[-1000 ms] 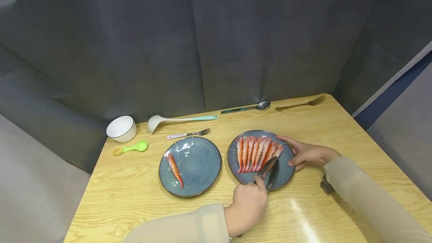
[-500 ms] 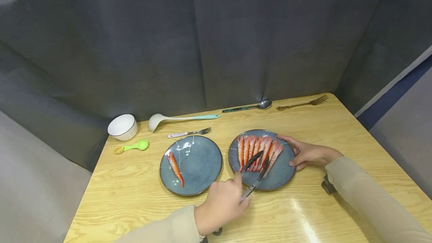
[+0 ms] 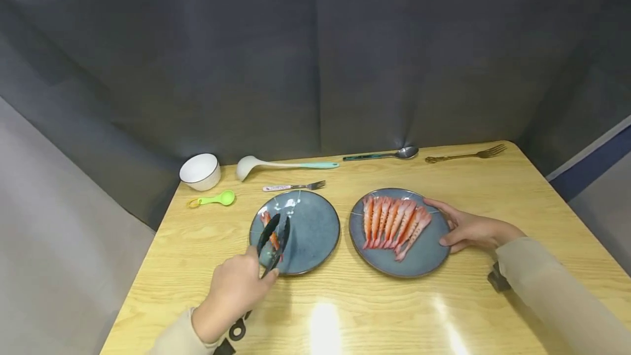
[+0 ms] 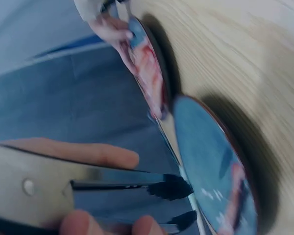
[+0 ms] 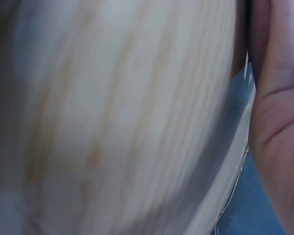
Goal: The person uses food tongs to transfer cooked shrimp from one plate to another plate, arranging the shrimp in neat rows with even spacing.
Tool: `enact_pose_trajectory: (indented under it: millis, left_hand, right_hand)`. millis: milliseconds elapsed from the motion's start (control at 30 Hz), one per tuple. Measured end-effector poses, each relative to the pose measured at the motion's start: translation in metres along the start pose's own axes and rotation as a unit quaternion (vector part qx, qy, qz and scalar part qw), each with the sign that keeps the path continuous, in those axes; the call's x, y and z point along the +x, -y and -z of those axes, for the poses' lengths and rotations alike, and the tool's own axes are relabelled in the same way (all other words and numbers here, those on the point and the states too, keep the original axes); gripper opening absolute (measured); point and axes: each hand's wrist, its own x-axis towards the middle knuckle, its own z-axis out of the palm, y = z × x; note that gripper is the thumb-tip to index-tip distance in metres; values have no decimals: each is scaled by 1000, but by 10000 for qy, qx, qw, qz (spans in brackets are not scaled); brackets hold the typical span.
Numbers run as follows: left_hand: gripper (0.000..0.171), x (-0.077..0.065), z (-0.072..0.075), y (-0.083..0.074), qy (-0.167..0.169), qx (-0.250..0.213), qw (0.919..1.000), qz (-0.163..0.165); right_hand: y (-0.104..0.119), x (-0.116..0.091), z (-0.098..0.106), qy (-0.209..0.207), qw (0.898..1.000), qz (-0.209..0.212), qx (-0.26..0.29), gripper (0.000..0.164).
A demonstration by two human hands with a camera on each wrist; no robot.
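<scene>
My left hand (image 3: 236, 289) holds black-tipped metal tongs (image 4: 122, 177) over the left blue plate (image 3: 313, 234). The tongs' tips are apart, and in the left wrist view nothing sits between them. On that plate lies a single orange-red shrimp (image 4: 235, 198), partly covered by the tongs in the head view. My right hand (image 3: 478, 232) grips the right rim of a second blue plate (image 3: 424, 261), thumb on top at the edge. Several shrimp (image 3: 389, 223) lie side by side in a row on it, the rightmost one slanted.
Behind the plates lie a small fork (image 3: 296, 186), a ladle (image 3: 276, 164), a spoon (image 3: 379, 155) and a bronze-coloured fork (image 3: 465, 155). A white bowl (image 3: 200, 173) and a green measuring spoon (image 3: 217, 199) are at the back left. A dark curtain (image 3: 246, 70) hangs behind the table.
My left hand has carried the tongs leftward from the right plate's shrimp row to the left plate, baring the row's right end. My right hand keeps its grip. The head view has shifted slightly.
</scene>
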Motion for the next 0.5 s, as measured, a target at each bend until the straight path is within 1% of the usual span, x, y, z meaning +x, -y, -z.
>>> enact_pose_trajectory:
  millis: [100, 200, 267, 367, 500]
  left_hand:
    - [57, 1, 2, 15, 298, -139, 9987, 384]
    - [51, 5, 3, 25, 491, -516, 9954, 636]
    - [48, 7, 4, 30, 628, -832, 9915, 778]
    - [48, 9, 5, 37, 789, -1171, 9860, 882]
    - [50, 8, 7, 43, 935, -1385, 9817, 915]
  right_hand:
    - [0, -1, -1, 3, 10000, 9, 70, 95]
    - [1, -1, -2, 15, 9998, 47, 186, 94]
    - [2, -2, -3, 12, 9998, 43, 209, 94]
    - [2, -2, -4, -25, 9997, 27, 223, 95]
    - [2, -3, -3, -64, 9996, 21, 266, 95]
